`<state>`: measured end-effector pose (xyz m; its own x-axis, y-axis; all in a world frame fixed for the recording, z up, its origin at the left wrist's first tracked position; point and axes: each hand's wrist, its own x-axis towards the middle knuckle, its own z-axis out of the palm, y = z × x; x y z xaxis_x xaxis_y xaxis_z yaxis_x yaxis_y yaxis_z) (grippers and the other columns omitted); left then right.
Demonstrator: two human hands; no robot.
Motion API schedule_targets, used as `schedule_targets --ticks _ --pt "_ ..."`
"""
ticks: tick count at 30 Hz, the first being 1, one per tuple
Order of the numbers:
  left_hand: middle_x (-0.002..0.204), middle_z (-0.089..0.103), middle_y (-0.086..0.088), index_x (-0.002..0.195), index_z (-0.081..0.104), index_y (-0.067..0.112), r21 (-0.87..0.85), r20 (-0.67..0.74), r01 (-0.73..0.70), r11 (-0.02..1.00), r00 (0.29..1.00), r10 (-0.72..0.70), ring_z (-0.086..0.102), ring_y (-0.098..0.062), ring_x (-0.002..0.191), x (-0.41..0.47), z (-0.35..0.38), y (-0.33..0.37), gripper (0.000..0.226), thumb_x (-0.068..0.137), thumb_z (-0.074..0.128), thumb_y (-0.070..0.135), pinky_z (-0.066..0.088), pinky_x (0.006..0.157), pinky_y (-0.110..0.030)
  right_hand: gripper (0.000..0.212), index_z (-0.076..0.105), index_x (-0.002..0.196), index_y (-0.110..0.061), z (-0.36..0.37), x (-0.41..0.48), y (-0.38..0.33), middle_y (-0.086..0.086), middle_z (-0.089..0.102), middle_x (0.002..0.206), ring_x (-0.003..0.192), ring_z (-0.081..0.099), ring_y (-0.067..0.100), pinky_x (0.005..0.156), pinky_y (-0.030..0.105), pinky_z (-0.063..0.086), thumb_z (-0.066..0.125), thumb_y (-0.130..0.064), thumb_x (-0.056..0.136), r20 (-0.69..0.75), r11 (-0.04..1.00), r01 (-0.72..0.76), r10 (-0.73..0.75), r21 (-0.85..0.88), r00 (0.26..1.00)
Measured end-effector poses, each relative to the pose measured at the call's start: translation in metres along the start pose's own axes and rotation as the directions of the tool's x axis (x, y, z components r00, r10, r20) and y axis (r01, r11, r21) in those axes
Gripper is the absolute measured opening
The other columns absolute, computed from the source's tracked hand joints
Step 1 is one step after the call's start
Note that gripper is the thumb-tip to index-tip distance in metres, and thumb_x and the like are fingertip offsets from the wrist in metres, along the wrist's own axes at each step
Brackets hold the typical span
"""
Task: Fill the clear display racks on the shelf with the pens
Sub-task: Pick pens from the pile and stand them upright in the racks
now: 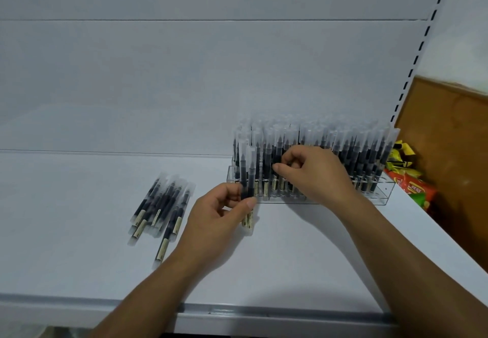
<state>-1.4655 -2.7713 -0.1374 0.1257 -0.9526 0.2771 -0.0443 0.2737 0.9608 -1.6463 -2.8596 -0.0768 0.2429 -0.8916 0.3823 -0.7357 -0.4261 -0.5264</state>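
Head cam view: the clear rack [384, 195] at the shelf's [79, 258] right end is crammed with upright pens [364, 152], my right hand [317, 173] pinches a racked pen [276, 158], my left hand [214, 216] grips two spare pens [248, 176] just in front, and a loose pile [161, 205] lies off to the left.

Clear glossy plastic rack [380, 197]; matt white smooth shelf [79, 258].

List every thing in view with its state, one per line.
display rack: standing on the shelf, mostly filled.
racked pens: upright, capped.
loose pens: lying piled on the shelf.
held pens: upright, outside the rack.
left hand: grips the held pens.
right hand: pinches one of the racked pens.
snack packets: heaped right of the shelf.
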Motion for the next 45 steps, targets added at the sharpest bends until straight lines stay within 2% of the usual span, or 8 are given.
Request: schedule_targets --ticks 10,14,17,21,27,31,34,45 --pt "0.077 0.059 -0.005 0.088 0.073 0.02 -0.121 0.044 0.061 0.991 0.997 -0.056 0.055 -0.019 0.071 0.0 0.004 0.0 0.009 0.084 0.071 0.011 0.052 0.065 -0.027 0.014 0.066 0.08 -0.035 -0.001 -0.009 0.002 -0.015 0.055 0.059 0.06 0.052 0.003 0.066 0.03 0.049 0.066 -0.046 0.088 0.065 0.999 -0.008 0.011 -0.042 0.998" --pt "0.077 0.061 -0.003 0.088 0.074 0.022 -0.1 0.022 0.052 0.994 0.999 -0.05 0.058 -0.017 0.071 0.001 0.005 0.002 0.01 0.082 0.073 0.014 0.052 0.065 -0.023 0.017 0.07 0.077 -0.034 -0.001 -0.026 0.004 -0.016 0.054 0.052 0.055 0.053 0.005 0.064 0.032 0.051 0.064 -0.047 0.087 -0.015 0.982 -0.014 0.017 0.19 1.0" --pt "0.072 0.061 0.002 0.084 0.073 0.026 -0.048 0.008 0.033 0.998 0.999 -0.033 0.058 -0.012 0.067 0.0 0.006 0.005 0.016 0.084 0.071 0.011 0.05 0.062 -0.018 0.014 0.074 0.082 -0.029 0.003 -0.035 -0.005 -0.005 0.052 0.057 0.057 0.052 0.009 0.06 0.028 0.048 0.071 -0.043 0.082 0.117 0.864 -0.012 -0.054 0.503 0.992" --pt "0.073 0.062 -0.002 0.083 0.072 0.02 -0.039 0.006 0.032 0.999 0.999 -0.032 0.059 -0.013 0.065 -0.004 0.007 0.011 0.012 0.083 0.071 0.009 0.051 0.059 -0.02 0.009 0.075 0.083 -0.022 0.012 -0.038 -0.014 -0.01 0.048 0.055 0.053 0.045 0.004 0.054 0.014 0.039 0.077 -0.03 0.08 0.132 0.809 0.014 -0.114 0.588 0.985" --pt "0.08 0.07 -0.006 0.09 0.073 0.013 -0.025 -0.043 0.036 0.999 0.998 -0.037 0.061 -0.009 0.067 -0.004 0.006 0.013 0.009 0.082 0.072 0.008 0.049 0.063 -0.014 0.008 0.071 0.078 -0.017 0.003 -0.037 -0.014 -0.013 0.048 0.05 0.048 0.041 0.002 0.05 0.013 0.041 0.073 -0.021 0.085 0.039 0.794 0.047 -0.089 0.607 0.995" --pt "0.085 0.07 -0.011 0.09 0.073 0.016 -0.068 -0.075 0.073 0.995 0.994 -0.078 0.06 -0.01 0.069 -0.001 0.003 0.01 0.011 0.079 0.073 0.013 0.049 0.064 -0.014 0.009 0.069 0.079 -0.02 -0.02 -0.021 -0.004 -0.015 0.046 0.049 0.045 0.038 -0.001 0.047 0.012 0.041 0.07 -0.023 0.088 -0.21 0.805 0.073 0.065 0.589 0.976" --pt "0.084 0.07 -0.012 0.089 0.074 0.017 -0.05 -0.068 0.07 0.996 0.995 -0.074 0.059 -0.011 0.069 -0.001 0.003 0.009 0.011 0.078 0.074 0.016 0.049 0.064 -0.015 0.009 0.07 0.083 -0.017 -0.028 -0.01 0.002 -0.012 0.045 0.053 0.044 0.039 0.0 0.049 0.009 0.038 0.07 -0.024 0.088 -0.32 0.863 0.107 0.066 0.494 0.945" --pt "0.089 0.068 -0.019 0.091 0.073 0.016 -0.002 -0.075 0.081 0.997 0.994 -0.081 0.058 -0.013 0.07 -0.002 0.003 0.01 0.01 0.081 0.074 0.016 0.048 0.062 -0.015 0.018 0.062 0.07 -0.036 -0.012 0.0 0.012 -0.01 0.051 0.054 0.049 0.045 0.002 0.055 0.013 0.04 0.071 -0.038 0.086 -0.228 0.971 0.056 -0.002 0.232 0.974"
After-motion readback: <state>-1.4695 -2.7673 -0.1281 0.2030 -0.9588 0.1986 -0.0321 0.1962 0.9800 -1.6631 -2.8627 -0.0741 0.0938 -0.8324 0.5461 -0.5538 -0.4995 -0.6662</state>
